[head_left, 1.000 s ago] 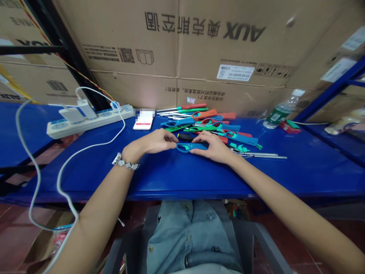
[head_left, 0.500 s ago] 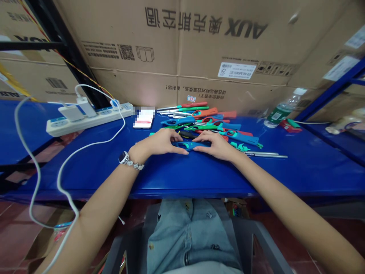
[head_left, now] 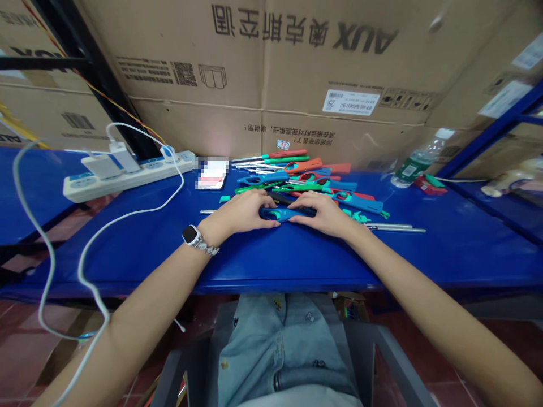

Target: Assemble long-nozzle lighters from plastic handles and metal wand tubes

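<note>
Low over the blue table (head_left: 271,260), my left hand (head_left: 242,215) and my right hand (head_left: 326,216) grip a blue utility lighter (head_left: 282,215) from its two ends. It lies level, with a teal trigger in its oval opening. Thumbs are on the near side, fingers on the far side; parts of the lighter are hidden by them. Just behind it lies a black and yellow handle (head_left: 280,198), partly covered. A pile of other lighters in blue, orange (head_left: 305,166), red and green stretches out beyond my hands. Small teal pieces (head_left: 358,216) sit right of my right hand.
Metal tubes (head_left: 394,228) lie at the right. A phone (head_left: 214,174) and a white power strip (head_left: 148,172) with chargers and a cable are at the left. A water bottle (head_left: 413,167) stands at the right, beside a red packet (head_left: 430,185). Cardboard boxes (head_left: 263,68) wall the back.
My left hand has shifted slightly right along the lighter, and its wrist has turned a little. A metal rod and a teal piece left of that hand now show more. Both hands keep holding the lighter.
</note>
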Motion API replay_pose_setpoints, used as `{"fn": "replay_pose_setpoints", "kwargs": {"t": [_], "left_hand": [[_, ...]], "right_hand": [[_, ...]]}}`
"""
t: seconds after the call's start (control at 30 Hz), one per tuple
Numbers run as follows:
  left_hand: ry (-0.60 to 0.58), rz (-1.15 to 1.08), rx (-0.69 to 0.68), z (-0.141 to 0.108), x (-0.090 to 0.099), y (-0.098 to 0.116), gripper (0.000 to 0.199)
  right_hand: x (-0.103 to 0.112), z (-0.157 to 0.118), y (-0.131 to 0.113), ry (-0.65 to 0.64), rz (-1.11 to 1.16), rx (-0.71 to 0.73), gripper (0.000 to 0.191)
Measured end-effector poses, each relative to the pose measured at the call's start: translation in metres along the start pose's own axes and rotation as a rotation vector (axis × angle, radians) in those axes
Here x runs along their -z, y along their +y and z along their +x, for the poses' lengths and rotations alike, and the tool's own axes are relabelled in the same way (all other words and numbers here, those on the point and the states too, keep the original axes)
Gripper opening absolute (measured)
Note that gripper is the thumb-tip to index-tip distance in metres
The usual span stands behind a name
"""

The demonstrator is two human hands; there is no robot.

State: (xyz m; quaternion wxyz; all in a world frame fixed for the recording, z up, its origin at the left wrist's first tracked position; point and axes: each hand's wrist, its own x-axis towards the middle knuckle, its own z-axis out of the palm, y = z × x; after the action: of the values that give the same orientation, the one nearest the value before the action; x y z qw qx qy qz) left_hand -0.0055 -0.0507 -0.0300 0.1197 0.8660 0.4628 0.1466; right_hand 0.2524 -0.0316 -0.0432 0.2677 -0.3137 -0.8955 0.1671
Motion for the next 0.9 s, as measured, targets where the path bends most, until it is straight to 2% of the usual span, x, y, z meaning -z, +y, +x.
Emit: {"fn": "replay_pose_setpoints", "kwargs": {"t": [0.47,0.7,0.9], "left_hand": [[-0.013,-0.020,-0.007,0.000,-0.001,-0.002,0.048],[0.012,-0.009,-0.059,0.000,-0.001,-0.004,0.046],[-0.013,0.011,-0.073,-0.001,0.000,-0.001,0.046]], "right_hand": [[0.002,-0.004,0.004,0.016,-0.023,0.041,0.019],[0.000,-0.003,0.012,-0.009,0.018,-0.005,0.019],[-0.001,-0.001,0.014,-0.019,0.007,0.002,0.021]]}}
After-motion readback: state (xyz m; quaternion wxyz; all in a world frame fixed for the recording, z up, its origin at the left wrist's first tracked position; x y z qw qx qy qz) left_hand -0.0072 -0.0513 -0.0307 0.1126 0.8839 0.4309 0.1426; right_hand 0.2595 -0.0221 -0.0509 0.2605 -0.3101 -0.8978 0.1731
